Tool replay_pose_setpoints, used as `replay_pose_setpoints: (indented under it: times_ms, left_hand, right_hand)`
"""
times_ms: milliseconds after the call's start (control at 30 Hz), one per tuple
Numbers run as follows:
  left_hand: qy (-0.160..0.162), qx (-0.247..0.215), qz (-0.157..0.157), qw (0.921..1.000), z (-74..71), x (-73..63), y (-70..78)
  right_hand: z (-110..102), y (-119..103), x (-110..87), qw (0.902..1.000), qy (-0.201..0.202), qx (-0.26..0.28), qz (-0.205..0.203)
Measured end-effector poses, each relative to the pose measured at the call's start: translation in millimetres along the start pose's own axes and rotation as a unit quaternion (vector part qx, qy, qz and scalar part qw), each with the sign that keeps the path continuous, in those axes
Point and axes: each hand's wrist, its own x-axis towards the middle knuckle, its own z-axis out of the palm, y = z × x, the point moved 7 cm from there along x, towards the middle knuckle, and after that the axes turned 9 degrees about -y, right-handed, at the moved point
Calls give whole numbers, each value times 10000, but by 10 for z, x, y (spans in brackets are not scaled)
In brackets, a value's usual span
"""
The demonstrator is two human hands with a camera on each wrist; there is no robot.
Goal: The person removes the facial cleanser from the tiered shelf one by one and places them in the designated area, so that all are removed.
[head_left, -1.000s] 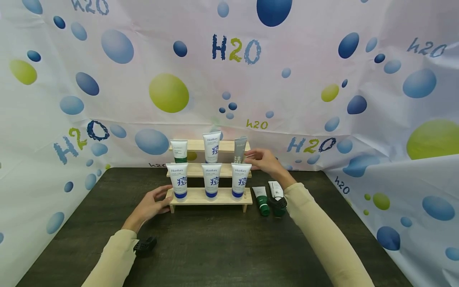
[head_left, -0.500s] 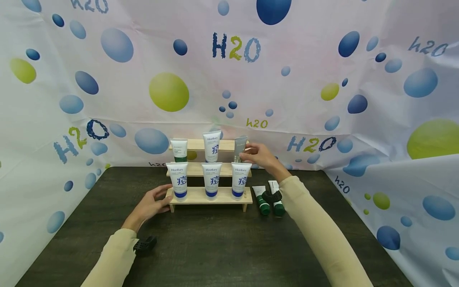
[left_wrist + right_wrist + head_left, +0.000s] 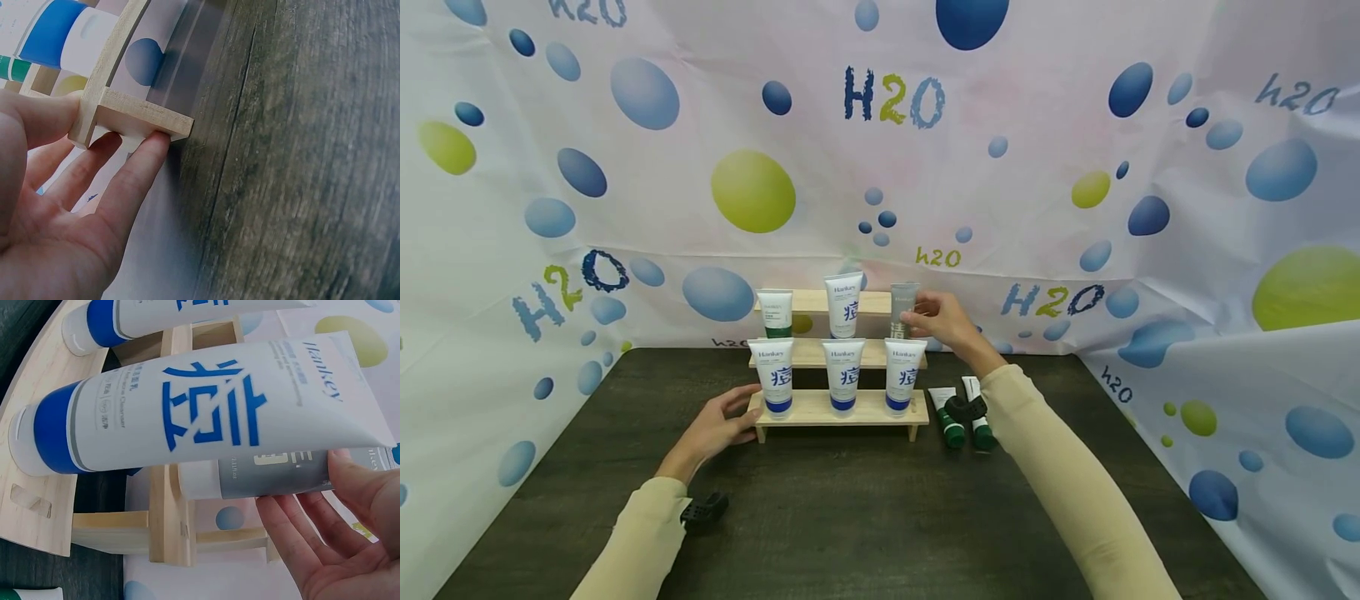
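1. The right hand (image 3: 947, 322) grasps the grey Hankey tube (image 3: 903, 307) between thumb and fingers, on the middle tier of the wooden stand (image 3: 809, 410), close to its right end.
2. The left hand (image 3: 718, 425) holds the left end of the lowest tier; the head view lets its fingertips disappear, while the left wrist view shows them touching the leg.
3. To the left of the right fingers, beyond the tube, there is a gap, and then a taller white tube (image 3: 844, 305).
4. Just in front of them stands the right front tube (image 3: 904, 367); on their right side, room continues toward the patterned backdrop (image 3: 880, 183).
5. The grey tube is upright, its long axis about vertical, with the flat sealed end upward.
6. The white cap (image 3: 199, 481), at its lower end, is seen in the right wrist view; in the head view the front tube covers it.
7. Nearer than the right fingers, two green-and-white tubes (image 3: 952, 429) lie on the dark table (image 3: 820, 517).
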Motion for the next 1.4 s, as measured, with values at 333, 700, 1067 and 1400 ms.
replay_pose_setpoints:
  times_ms: [333, 700, 1067, 1400]
  left_hand:
    - [21, 27, -12, 10000, -1, -5, -1]
    - [12, -67, -27, 10000, 8, 2, -15]
    - [21, -34, -6, 10000, -4, 22, -5]
    - [50, -40, -28, 10000, -2, 6, -10]
  right_hand:
    - [-168, -38, -68, 9996, 146, 190, -126]
    - [-368, 5, -175, 9998, 219, -38, -13]
    - [-571, 82, -293, 9993, 345, 145, 98]
    - [-728, 134, -437, 9994, 354, -10, 31]
